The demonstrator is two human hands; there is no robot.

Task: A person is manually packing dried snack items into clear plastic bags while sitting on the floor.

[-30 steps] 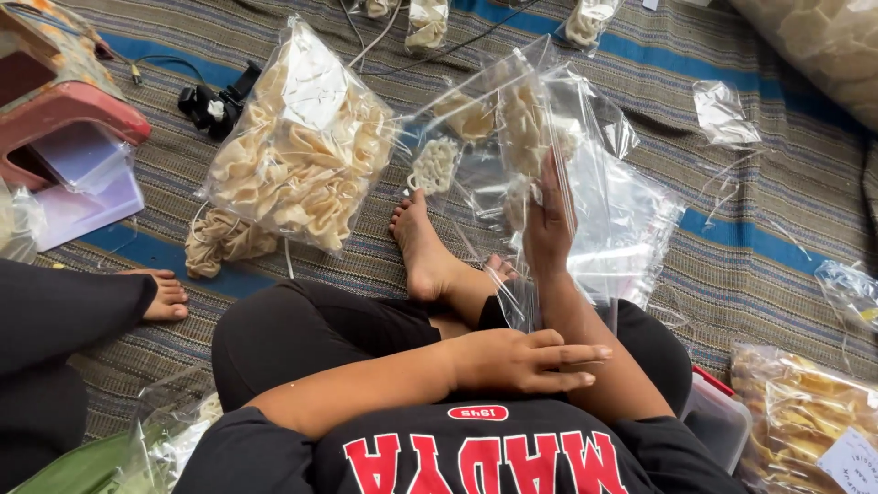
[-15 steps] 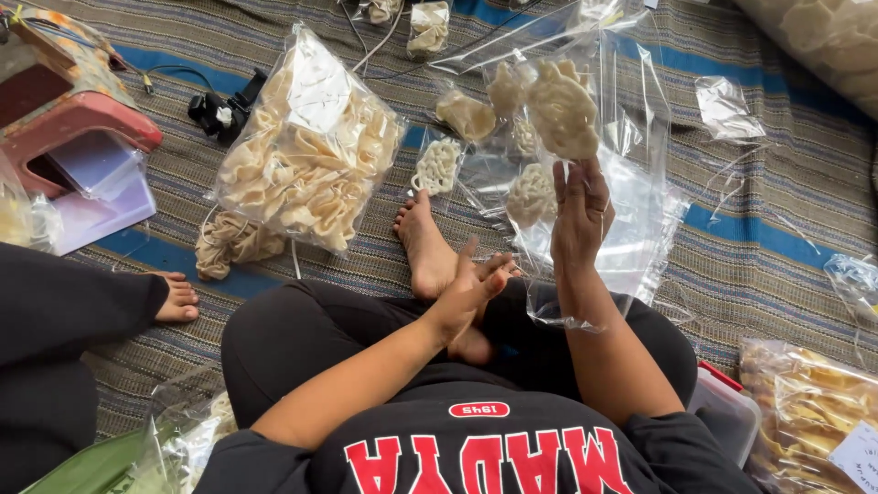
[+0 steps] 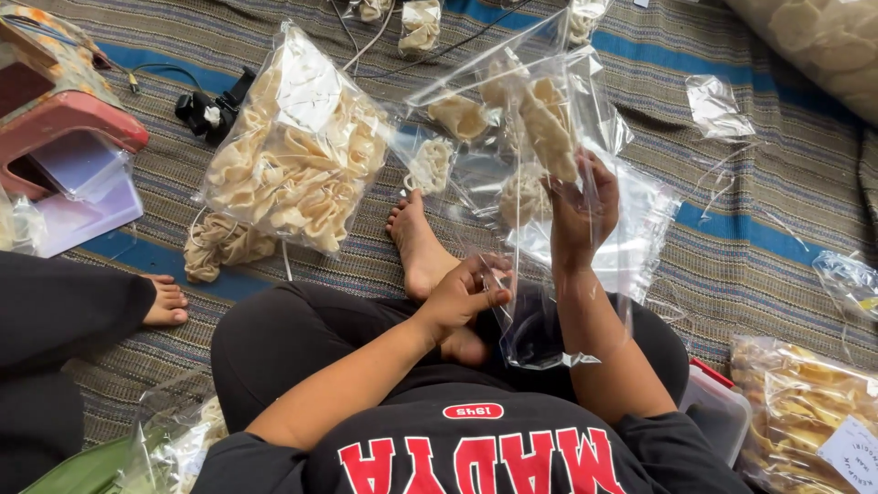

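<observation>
I sit cross-legged on a striped mat. My right hand [image 3: 578,209] is raised in front of me, holding a pale cracker [image 3: 549,128] at the mouth of a clear plastic bag [image 3: 535,274] that hangs over my lap. My left hand [image 3: 466,295] pinches the lower edge of that same bag beside my bare foot [image 3: 419,245]. A few crackers show through the bag's upper part.
A large sealed bag of crackers [image 3: 293,151] lies to the left, a loose cracker pile [image 3: 219,245] below it. Another person's foot [image 3: 166,302] and dark leg are at the far left. Pink stool [image 3: 64,101], black cable gadget [image 3: 212,108], more cracker bags [image 3: 805,412], small container [image 3: 718,402].
My left hand moved from my knee forward to the bag's lower edge. My right hand rose with a cracker to the bag's opening.
</observation>
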